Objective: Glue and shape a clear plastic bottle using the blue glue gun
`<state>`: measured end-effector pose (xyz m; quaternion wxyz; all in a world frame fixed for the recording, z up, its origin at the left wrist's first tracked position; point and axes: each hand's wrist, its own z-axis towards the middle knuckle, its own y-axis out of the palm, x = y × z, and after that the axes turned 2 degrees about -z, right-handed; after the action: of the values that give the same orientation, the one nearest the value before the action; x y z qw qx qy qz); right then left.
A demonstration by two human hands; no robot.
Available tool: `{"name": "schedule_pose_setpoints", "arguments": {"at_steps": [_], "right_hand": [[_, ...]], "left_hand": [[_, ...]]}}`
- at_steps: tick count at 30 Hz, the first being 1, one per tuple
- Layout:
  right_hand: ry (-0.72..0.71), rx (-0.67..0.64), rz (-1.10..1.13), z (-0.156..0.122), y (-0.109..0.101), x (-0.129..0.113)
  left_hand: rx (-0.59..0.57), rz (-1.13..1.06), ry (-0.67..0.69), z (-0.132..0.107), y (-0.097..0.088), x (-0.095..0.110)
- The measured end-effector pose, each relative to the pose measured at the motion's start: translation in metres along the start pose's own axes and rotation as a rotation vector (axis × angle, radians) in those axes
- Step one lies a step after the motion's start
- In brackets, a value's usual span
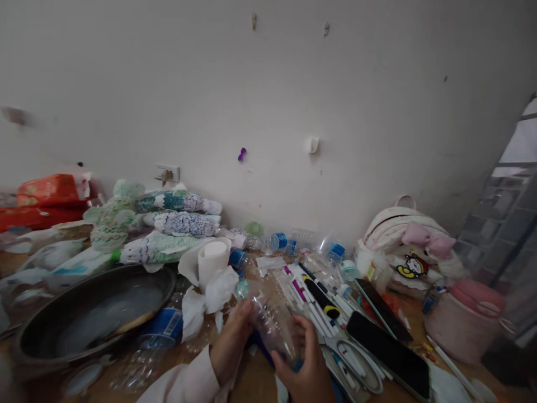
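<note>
A clear plastic bottle (271,319) is held aslant between my two hands above the table. My left hand (235,336) closes on its left side, near the upper end. Curled around the lower right part of the bottle is my right hand (308,361). My fingers partly hide the bottle, and its lower end is hard to make out. Just behind my left hand lie crumpled white tissue (221,288) and a standing toilet paper roll (213,260). To the right of my right hand is a pair of scissors (356,364) with pale handles.
At left is a dark basin (29,336) of cloudy liquid, with a clear bottle with a blue label (163,327) beside it. Paper-covered bottles (184,223) are piled behind. Pens (312,305), a black phone (388,352), a pink container (461,324) and a white backpack (386,229) occupy the right.
</note>
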<state>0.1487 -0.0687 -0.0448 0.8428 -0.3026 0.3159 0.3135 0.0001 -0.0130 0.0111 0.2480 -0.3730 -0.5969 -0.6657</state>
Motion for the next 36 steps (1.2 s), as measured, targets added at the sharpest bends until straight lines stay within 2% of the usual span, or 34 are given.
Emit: {"name": "schedule_pose_setpoints", "arguments": {"at_steps": [11,18,25,30,36], "right_hand": [[-0.035,-0.029,0.02,-0.001,0.002,0.005],[-0.092,-0.093,-0.072,-0.001,-0.003,0.005],[-0.167,-0.127,-0.14,0.0,-0.007,0.0],[-0.239,-0.123,-0.161,0.0,-0.008,-0.002],[-0.275,-0.107,-0.169,0.001,-0.009,0.002]], "left_hand": [[0.026,0.013,-0.023,0.001,-0.001,-0.002],[-0.076,-0.019,-0.03,-0.002,0.002,-0.004],[-0.093,-0.011,-0.059,0.001,-0.006,-0.012],[-0.096,0.074,0.001,0.005,-0.012,-0.017],[-0.097,0.101,-0.013,0.008,-0.017,-0.022]]}}
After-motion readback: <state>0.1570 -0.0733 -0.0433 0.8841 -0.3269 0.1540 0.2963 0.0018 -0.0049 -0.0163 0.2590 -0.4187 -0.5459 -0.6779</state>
